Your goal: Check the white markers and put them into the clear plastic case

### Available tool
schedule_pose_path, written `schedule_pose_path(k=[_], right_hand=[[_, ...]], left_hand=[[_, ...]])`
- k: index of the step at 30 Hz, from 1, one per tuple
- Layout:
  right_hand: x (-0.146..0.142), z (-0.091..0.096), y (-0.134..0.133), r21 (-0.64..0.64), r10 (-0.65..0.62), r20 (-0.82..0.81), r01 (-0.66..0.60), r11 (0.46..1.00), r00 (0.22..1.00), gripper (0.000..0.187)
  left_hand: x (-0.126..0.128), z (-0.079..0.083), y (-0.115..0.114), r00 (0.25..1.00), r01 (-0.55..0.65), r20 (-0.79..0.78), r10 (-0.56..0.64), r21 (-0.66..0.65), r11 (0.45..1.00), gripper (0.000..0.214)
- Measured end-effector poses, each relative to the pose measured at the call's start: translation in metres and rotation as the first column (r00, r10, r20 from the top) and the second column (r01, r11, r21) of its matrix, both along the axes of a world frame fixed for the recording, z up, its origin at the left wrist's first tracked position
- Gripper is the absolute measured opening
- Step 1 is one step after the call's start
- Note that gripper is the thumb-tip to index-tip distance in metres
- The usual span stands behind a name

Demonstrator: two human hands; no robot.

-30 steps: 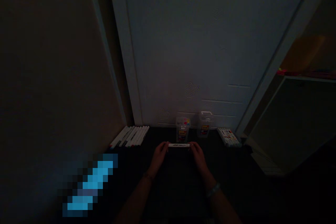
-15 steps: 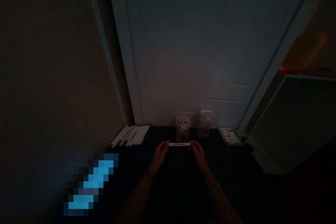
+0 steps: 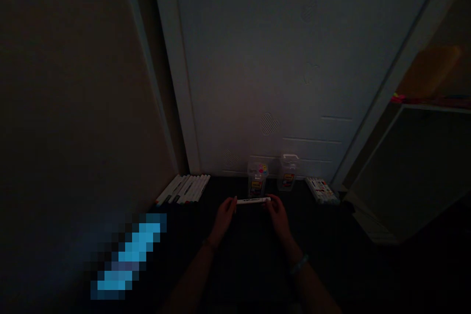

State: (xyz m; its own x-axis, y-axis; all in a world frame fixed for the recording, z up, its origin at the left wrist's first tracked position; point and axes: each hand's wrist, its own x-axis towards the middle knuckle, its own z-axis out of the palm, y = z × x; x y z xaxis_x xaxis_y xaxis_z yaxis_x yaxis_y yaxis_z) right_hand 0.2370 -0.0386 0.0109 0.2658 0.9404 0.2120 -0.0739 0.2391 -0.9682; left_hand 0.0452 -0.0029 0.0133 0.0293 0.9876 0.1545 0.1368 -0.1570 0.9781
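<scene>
Left hand point(image 3: 222, 215) pinches a slim white marker point(image 3: 253, 200); right hand point(image 3: 277, 214) meets its other end, grip unclear, at a clear plastic tub's point(image 3: 256, 187) six o'clock. White markers point(image 3: 190, 189) already lie rowed at nine; this one seems unplaced.

Striped hearts point(image 3: 270, 123) mark the pale panel point(image 3: 243, 59), left of an orange object point(image 3: 432, 71).

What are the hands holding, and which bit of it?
A white marker: the left hand pinches its left end. The right hand is at the other end, but it's too dark to tell whether it grips.
</scene>
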Motion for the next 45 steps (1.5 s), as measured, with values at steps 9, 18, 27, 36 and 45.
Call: schedule_pose_path(k=[9, 18, 27, 36, 45], right_hand=[[0.0003, -0.0046, 0.0027, 0.003, -0.012, 0.022, 0.012, 1.0, 1.0, 0.041], [0.0011, -0.0019, 0.0003, 0.013, -0.049, 0.069, 0.048, 0.999, 0.996, 0.038], [0.0021, -0.009, 0.0059, -0.007, -0.07, 0.082, 0.071, 0.997, 0.994, 0.04], [0.0042, -0.0054, 0.0029, 0.024, -0.106, 0.141, 0.104, 0.994, 0.984, 0.042], [0.0052, -0.0094, 0.0047, 0.001, -0.129, 0.146, 0.13, 0.991, 0.981, 0.041]], left_hand=[[-0.0022, -0.0043, 0.0029, 0.999, 0.022, -0.04, -0.02, 0.038, 0.999, 0.046], [-0.0016, -0.0023, 0.0015, 0.998, 0.029, -0.054, -0.027, 0.04, 0.999, 0.046], [-0.0003, 0.0037, -0.0024, 0.995, 0.045, -0.086, -0.042, 0.035, 0.998, 0.047], [-0.0024, 0.0049, -0.0045, 0.989, 0.101, -0.107, -0.099, 0.015, 0.995, 0.046], [0.0, 0.0048, -0.0042, 0.988, 0.107, -0.117, -0.104, 0.021, 0.994, 0.048]])
